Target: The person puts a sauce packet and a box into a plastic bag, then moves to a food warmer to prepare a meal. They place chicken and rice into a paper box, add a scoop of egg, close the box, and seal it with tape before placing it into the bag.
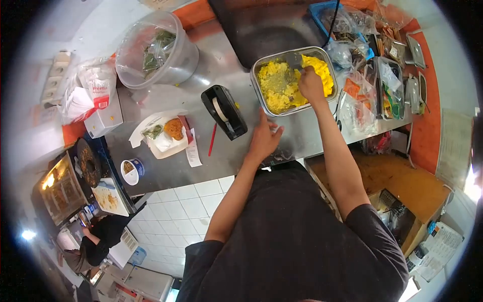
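Metal pan [265, 115] of yellow mash [274, 80]: right in front, long side going left to right | Right hand [311, 84]: nearer the mash, over pan's right half, curled shut, can't tell on what | Left hand [265, 137]: fingers loose and open, by pan's near left corner | Tape holder [224, 111]: left of pan

passage: counter [221, 68] between bucket [188, 58] and tray [255, 85] | obstacles: tape dispenser [224, 111] left of tray, plastic bags [359, 100] right
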A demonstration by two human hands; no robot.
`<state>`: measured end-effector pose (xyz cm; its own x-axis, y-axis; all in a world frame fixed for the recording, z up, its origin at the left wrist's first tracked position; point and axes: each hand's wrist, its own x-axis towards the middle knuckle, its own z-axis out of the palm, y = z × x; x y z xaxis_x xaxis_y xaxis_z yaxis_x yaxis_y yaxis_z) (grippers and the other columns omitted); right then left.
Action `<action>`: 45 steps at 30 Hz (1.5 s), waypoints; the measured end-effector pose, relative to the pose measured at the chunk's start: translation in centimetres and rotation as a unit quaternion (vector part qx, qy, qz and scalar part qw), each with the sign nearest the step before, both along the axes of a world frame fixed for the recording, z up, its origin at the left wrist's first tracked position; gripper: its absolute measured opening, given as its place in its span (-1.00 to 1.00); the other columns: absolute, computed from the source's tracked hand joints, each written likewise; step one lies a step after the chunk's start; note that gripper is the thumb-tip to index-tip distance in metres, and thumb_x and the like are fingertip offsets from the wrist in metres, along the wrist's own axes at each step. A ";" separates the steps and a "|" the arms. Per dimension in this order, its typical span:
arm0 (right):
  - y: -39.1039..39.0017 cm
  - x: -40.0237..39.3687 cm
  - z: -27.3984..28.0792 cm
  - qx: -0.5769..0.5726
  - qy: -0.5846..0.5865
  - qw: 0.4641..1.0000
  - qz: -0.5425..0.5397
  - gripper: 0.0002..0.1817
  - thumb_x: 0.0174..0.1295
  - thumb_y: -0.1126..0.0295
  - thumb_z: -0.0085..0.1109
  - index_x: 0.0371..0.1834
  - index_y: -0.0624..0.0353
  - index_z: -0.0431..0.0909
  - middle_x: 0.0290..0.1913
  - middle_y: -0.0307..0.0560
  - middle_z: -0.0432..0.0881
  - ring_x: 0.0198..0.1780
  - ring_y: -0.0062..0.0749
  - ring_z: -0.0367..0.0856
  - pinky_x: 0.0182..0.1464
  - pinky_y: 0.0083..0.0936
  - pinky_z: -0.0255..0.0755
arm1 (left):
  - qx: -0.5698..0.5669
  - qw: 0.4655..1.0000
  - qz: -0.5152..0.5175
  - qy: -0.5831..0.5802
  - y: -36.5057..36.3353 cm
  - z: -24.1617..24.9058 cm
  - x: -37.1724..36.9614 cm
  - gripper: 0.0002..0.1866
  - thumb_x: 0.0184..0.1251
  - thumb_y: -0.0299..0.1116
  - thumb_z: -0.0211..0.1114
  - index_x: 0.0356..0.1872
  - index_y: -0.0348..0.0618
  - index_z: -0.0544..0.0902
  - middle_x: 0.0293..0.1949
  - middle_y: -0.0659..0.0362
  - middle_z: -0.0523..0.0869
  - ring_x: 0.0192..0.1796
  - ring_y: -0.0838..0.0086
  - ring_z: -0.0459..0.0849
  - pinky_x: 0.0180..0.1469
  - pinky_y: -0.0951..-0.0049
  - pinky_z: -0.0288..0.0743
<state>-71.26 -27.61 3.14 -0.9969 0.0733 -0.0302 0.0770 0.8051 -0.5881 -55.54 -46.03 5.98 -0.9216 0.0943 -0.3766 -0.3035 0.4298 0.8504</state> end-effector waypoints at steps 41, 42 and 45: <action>-2.0 4.5 4.1 0.240 -0.112 0.856 0.444 -0.76 0.30 0.44 -0.02 -0.19 0.44 0.56 -0.02 0.39 0.56 -0.23 0.20 0.72 -0.25 -0.05 0.65 | 0.166 0.960 0.227 0.003 2.9 -5.7 -1.4 -0.19 0.34 -0.61 0.27 0.55 -0.23 0.07 -0.40 0.06 0.75 -0.31 0.43 0.80 -0.24 0.44 0.66; -1.4 3.8 3.6 0.241 -0.112 0.854 0.446 -0.76 0.30 0.44 -0.02 -0.19 0.44 0.56 -0.02 0.39 0.56 -0.23 0.20 0.72 -0.25 -0.05 0.65 | 0.167 0.959 0.230 0.003 2.9 -5.6 -1.4 -0.19 0.34 -0.61 0.27 0.55 -0.23 0.07 -0.40 0.06 0.75 -0.31 0.43 0.80 -0.24 0.44 0.66; -0.6 1.0 3.3 0.277 -0.022 0.884 0.377 -0.74 0.23 0.50 0.04 -0.04 0.35 0.57 0.04 0.41 0.51 -0.24 0.14 0.73 -0.27 -0.12 0.66 | 0.149 0.966 0.211 -0.003 3.0 -5.5 -1.4 -0.18 0.41 -0.59 0.22 0.58 -0.21 -0.05 -0.38 0.02 0.71 -0.24 0.38 0.79 -0.20 0.42 0.69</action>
